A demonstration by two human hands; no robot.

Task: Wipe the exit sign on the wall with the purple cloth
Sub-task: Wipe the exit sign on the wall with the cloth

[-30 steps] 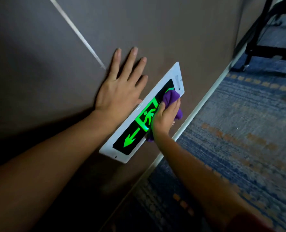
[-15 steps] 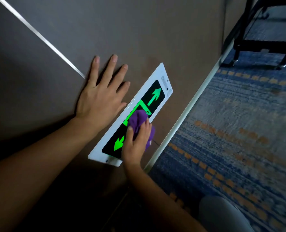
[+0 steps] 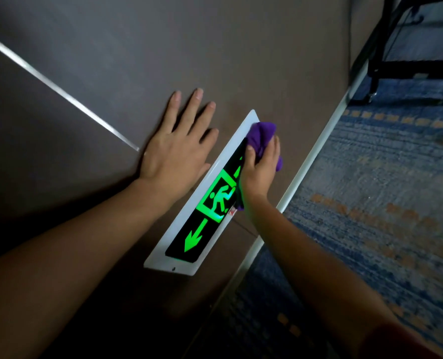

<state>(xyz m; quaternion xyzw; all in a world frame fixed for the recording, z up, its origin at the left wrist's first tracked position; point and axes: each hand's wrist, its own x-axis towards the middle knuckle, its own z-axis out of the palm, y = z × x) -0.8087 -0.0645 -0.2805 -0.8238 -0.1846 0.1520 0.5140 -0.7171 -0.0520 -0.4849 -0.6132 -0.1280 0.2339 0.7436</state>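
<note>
2 hands (image 3: 175,156) (1 sign (image 3: 179,244), 1 cloth (image 3: 261,136))

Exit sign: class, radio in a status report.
Right hand presses purple cloth on exit sign, far end. Left hand flat on wall. Nothing in the way.

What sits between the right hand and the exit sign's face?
In the head view, the purple cloth is bunched under the right hand, pressed against the upper end of the exit sign. The left hand lies flat on the wall beside it.
</note>
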